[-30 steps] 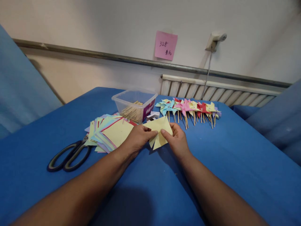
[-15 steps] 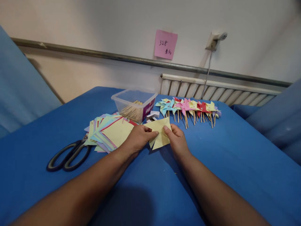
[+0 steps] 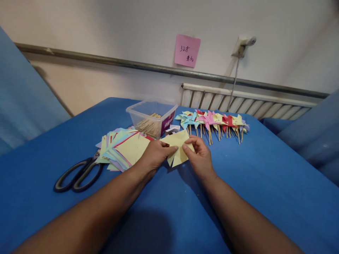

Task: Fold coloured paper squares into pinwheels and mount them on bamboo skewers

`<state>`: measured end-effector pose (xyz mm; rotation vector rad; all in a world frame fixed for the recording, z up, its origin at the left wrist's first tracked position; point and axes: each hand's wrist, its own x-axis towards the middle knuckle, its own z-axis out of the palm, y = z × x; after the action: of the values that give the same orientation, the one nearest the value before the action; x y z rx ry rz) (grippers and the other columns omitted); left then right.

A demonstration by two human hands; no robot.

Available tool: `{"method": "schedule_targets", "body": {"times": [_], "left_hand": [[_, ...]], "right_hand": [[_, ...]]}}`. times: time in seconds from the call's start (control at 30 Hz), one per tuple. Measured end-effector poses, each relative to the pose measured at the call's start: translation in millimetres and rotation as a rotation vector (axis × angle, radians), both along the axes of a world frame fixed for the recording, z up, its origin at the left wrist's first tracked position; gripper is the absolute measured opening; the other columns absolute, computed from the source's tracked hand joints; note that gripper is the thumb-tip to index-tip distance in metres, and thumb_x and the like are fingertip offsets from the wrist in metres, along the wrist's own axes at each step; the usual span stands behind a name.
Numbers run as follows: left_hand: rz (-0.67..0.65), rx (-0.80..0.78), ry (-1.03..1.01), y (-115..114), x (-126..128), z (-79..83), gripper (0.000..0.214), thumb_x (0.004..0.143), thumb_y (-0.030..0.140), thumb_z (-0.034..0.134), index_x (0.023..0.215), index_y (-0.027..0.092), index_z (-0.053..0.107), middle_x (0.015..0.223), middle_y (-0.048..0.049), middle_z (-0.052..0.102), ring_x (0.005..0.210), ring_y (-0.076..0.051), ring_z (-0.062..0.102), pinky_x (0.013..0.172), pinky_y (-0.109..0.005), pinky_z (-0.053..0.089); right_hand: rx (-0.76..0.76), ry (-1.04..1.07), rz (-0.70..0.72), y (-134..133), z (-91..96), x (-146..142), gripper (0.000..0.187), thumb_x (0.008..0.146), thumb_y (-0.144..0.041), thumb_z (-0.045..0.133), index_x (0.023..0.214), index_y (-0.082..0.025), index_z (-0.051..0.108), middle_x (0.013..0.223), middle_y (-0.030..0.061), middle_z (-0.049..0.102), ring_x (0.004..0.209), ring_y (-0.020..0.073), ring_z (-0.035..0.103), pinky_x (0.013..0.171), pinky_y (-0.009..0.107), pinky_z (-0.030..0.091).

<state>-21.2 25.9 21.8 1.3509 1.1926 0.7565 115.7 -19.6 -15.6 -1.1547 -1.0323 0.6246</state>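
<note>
A pale yellow square of paper [image 3: 176, 138] with slits cut in from its corners is held up over the blue table, between my two hands. My left hand [image 3: 156, 153] pinches its left side, thumb on top near the middle. On the paper's right side, my right hand [image 3: 200, 155] grips with the thumb on top and the fingers at the edge. Left of the paper lies a fanned stack of coloured paper sheets [image 3: 134, 146], yellow uppermost. Large black-handled scissors [image 3: 76, 174] rest beside the stack, their blades hidden under it.
Behind the stack stands a clear plastic box [image 3: 148, 107] of thin wooden sticks [image 3: 149, 124]. A small white box [image 3: 172, 129] is next to it. Several finished paper pinwheels [image 3: 209, 120] on sticks lie at the back right, before a radiator [image 3: 246, 100]. A pink note [image 3: 187, 51] is on the wall.
The fingers of my right hand have shifted on the yellow paper's right edge, with the index finger now more bent over it. The paper has risen slightly. My left hand keeps its pinch.
</note>
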Motion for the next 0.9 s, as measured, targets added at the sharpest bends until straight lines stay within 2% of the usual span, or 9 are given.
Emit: {"method": "schedule_targets", "body": {"times": [0.1, 0.27, 0.37, 0.5, 0.63, 0.9], "left_hand": [[0.002, 0.011, 0.004, 0.1, -0.3, -1.3, 0.026, 0.058, 0.034, 0.074, 0.063, 0.008, 0.068, 0.060, -0.0073, 0.066, 0.048, -0.013, 0.054, 0.047, -0.025, 0.038], [-0.014, 0.034, 0.039, 2.1, -1.4, -5.3, 0.027, 0.059, 0.035, 0.074, 0.059, 0.009, 0.067, 0.056, -0.0064, 0.065, 0.046, -0.013, 0.052, 0.044, -0.024, 0.036], [-0.026, -0.009, -0.031, 2.3, -1.4, -6.0, 0.024, 0.059, 0.033, 0.075, 0.059, 0.010, 0.067, 0.056, -0.0058, 0.064, 0.046, -0.013, 0.053, 0.045, -0.024, 0.038], [-0.054, -0.116, -0.153, 0.5, -0.7, -3.6, 0.021, 0.059, 0.029, 0.075, 0.060, 0.010, 0.067, 0.057, -0.0070, 0.066, 0.047, -0.014, 0.055, 0.047, -0.025, 0.041], [-0.064, -0.192, -0.256, -0.9, -0.3, -1.6, 0.020, 0.059, 0.025, 0.075, 0.069, 0.008, 0.070, 0.065, -0.0106, 0.070, 0.054, -0.018, 0.062, 0.054, -0.028, 0.047], [-0.061, -0.189, -0.236, -0.8, -0.1, -2.2, 0.016, 0.061, 0.024, 0.074, 0.066, 0.009, 0.069, 0.062, -0.0089, 0.069, 0.052, -0.016, 0.060, 0.052, -0.026, 0.045]], "right_hand": [[-0.031, -0.158, -0.022, 0.3, -1.5, -0.2, 0.009, 0.071, -0.028, 0.067, 0.076, -0.020, 0.064, 0.105, 0.0056, 0.059, 0.108, 0.0216, 0.054, 0.097, 0.037, 0.039], [-0.061, -0.199, -0.007, 0.0, -0.4, -1.8, 0.010, 0.074, -0.028, 0.063, 0.071, -0.019, 0.064, 0.086, 0.0025, 0.059, 0.083, 0.0172, 0.057, 0.079, 0.031, 0.044], [-0.057, -0.213, 0.003, -0.4, 0.9, -2.6, 0.010, 0.075, -0.027, 0.061, 0.070, -0.019, 0.062, 0.077, 0.0007, 0.059, 0.074, 0.0158, 0.055, 0.072, 0.029, 0.044], [-0.076, -0.207, -0.001, -1.0, 1.5, -3.3, 0.010, 0.075, -0.027, 0.060, 0.070, -0.019, 0.062, 0.073, 0.0004, 0.059, 0.069, 0.0151, 0.053, 0.066, 0.027, 0.043], [-0.106, -0.179, -0.007, -2.0, 2.8, -3.6, 0.010, 0.073, -0.028, 0.059, 0.070, -0.019, 0.061, 0.067, -0.0012, 0.057, 0.062, 0.0133, 0.050, 0.058, 0.025, 0.041], [-0.146, -0.146, -0.009, -2.9, 5.5, -4.5, 0.012, 0.073, -0.030, 0.061, 0.070, -0.018, 0.060, 0.063, -0.0029, 0.055, 0.055, 0.0109, 0.046, 0.053, 0.023, 0.038]]}}
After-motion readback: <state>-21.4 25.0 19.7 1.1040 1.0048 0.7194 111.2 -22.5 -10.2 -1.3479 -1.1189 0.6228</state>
